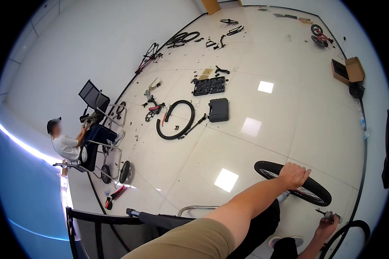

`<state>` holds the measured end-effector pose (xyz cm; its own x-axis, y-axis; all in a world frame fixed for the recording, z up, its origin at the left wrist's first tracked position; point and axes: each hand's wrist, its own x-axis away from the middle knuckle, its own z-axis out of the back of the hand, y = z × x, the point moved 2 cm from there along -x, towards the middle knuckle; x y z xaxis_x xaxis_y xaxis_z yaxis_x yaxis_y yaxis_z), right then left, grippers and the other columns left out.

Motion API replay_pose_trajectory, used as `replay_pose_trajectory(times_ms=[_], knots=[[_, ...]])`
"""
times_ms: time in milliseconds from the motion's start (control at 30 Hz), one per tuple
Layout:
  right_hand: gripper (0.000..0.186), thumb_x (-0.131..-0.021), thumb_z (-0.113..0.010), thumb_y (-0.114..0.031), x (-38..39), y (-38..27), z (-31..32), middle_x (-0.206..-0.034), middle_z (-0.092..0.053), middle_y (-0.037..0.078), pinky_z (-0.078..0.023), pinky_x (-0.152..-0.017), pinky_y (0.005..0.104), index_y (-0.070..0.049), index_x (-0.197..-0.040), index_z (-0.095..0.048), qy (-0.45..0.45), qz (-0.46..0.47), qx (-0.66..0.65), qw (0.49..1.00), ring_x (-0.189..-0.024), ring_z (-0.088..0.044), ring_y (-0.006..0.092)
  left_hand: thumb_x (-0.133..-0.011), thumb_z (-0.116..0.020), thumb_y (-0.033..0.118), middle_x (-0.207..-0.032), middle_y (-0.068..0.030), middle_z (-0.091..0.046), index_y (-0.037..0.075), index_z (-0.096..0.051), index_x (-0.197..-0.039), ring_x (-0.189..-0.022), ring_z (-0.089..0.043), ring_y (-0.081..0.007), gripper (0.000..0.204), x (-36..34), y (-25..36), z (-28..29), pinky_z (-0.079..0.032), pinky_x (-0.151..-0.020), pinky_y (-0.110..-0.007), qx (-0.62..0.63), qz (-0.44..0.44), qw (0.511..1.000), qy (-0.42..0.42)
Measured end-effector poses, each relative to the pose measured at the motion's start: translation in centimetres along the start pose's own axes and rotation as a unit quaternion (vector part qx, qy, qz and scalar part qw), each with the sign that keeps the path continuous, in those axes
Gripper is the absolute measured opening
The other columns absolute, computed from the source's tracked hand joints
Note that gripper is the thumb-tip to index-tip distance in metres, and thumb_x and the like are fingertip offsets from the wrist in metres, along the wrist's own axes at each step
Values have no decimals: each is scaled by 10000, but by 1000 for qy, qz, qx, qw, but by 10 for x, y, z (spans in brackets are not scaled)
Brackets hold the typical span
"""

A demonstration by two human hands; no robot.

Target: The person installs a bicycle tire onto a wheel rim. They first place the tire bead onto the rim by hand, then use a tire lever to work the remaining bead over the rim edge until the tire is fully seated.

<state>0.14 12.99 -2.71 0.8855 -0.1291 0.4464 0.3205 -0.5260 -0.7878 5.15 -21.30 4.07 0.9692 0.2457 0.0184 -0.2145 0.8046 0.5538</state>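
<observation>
My left hand point(294, 175) rests on top of a black bicycle wheel point(309, 190) that stands on the pale tiled floor, fingers curled over the tyre. My right hand point(325, 226), low at the right, holds a small grey and black tool point(330, 215) just below that wheel. A second black tyre point(348, 231) curves beside my right hand at the bottom right edge. My left forearm and tan sleeve cross the lower middle of the view.
A black fabric and metal frame point(116, 220) stands at lower left. Another person point(67, 144) sits at the left beside a wheeled frame. On the floor lie a loose black tyre point(177, 121), black tool cases point(218, 110), bike parts and an open cardboard box point(348, 71).
</observation>
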Motion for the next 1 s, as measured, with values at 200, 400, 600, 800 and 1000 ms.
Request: replay_pose_trajectory(times_ms=[200, 400, 600, 800, 1000], knots=[[292, -1014, -642, -354, -17, 44, 8, -988, -688, 68, -491, -598, 245, -76, -1106, -644, -123, -117, -200, 965, -714, -606, 109, -1072, -429, 398, -796, -203, -721, 52, -722, -812, -809, -700, -391, 523, -3, -8, 8, -541, -771, -501, -7, -5, 1000, 2], [260, -1016, -602, -229, -47, 46, -15, -897, -494, 66, -433, -621, 292, 6, -1084, -510, -225, -172, -333, 899, -683, -439, 160, -1048, -486, 363, -713, -186, -696, 64, -697, -727, -745, -688, -392, 487, -19, 4, -7, -522, -734, -503, 10, -22, 999, 44], [209, -1011, -566, -172, -43, 67, -35, -908, -461, 71, -404, -637, 309, 14, -1042, -476, -286, -161, -347, 879, -694, -404, 169, -1031, -520, 327, -680, -185, -671, 69, -671, -684, -716, -664, -399, 458, -4, -13, -9, -502, -729, -502, 9, 9, 997, 78], [186, -1008, -562, -129, -66, 64, -26, -923, -461, 83, -407, -652, 309, 29, -1059, -478, -339, -123, -344, 867, -681, -410, 172, -1023, -538, 319, -670, -182, -652, 60, -661, -685, -711, -645, -411, 443, -11, -5, -15, -487, -727, -495, 11, -11, 995, 100], [205, -1015, -559, -159, -60, 78, -30, -931, -466, 86, -428, -718, 326, 24, -1054, -477, -362, -129, -311, 869, -739, -436, 192, -913, -661, 502, -753, -205, -662, 32, -656, -759, -810, -649, -398, 495, 0, -12, -14, -477, -784, -496, 16, 5, 999, 43]])
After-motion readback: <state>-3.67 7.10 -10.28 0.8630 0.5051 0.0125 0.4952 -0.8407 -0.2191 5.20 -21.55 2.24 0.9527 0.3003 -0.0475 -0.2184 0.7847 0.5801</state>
